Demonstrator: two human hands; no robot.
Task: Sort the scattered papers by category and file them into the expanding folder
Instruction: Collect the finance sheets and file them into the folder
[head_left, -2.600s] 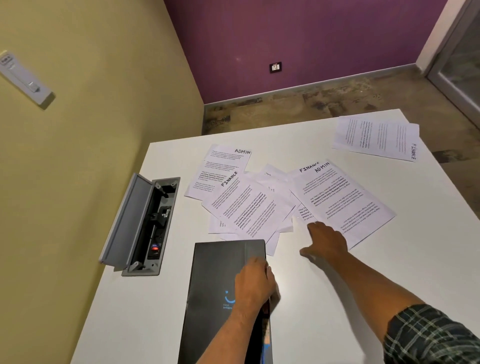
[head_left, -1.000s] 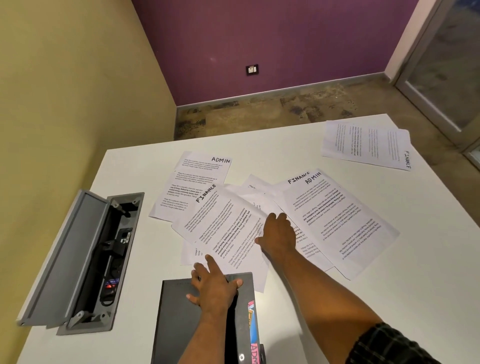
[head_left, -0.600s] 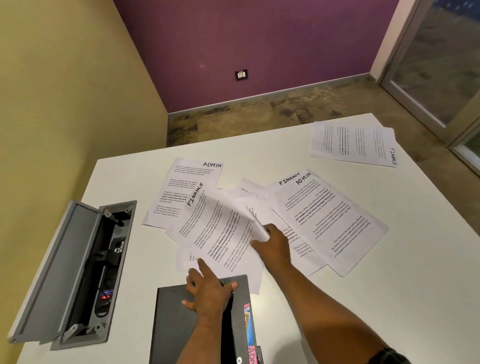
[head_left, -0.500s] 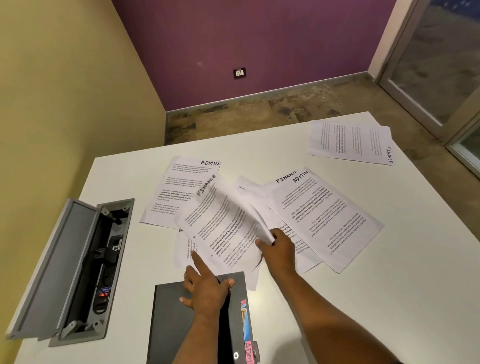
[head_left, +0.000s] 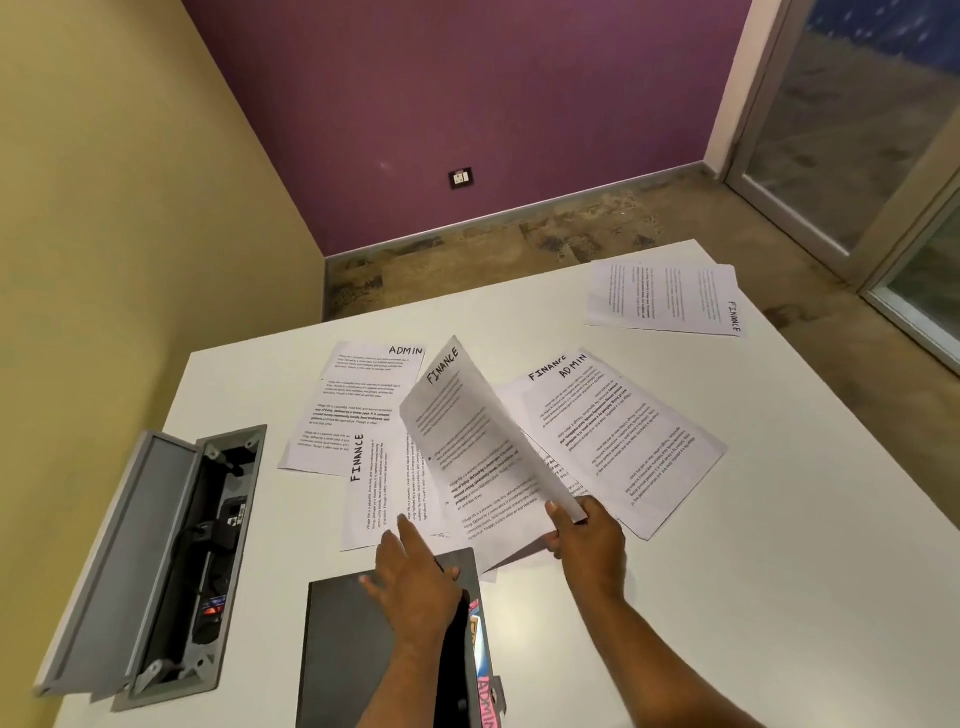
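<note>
So far nothing looks filed: right hand pinches one lifted FINANCE sheet above the pile; left hand, fingers spread flat, rests on the near folder, grasping nothing.

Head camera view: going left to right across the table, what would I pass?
Open cable box → ADMIN sheet → lifted FINANCE sheet pinched by the right hand → flat ADMIN sheet → far FINANCE sheet.

Right hand pinches a lifted FINANCE sheet above the table.
</note>
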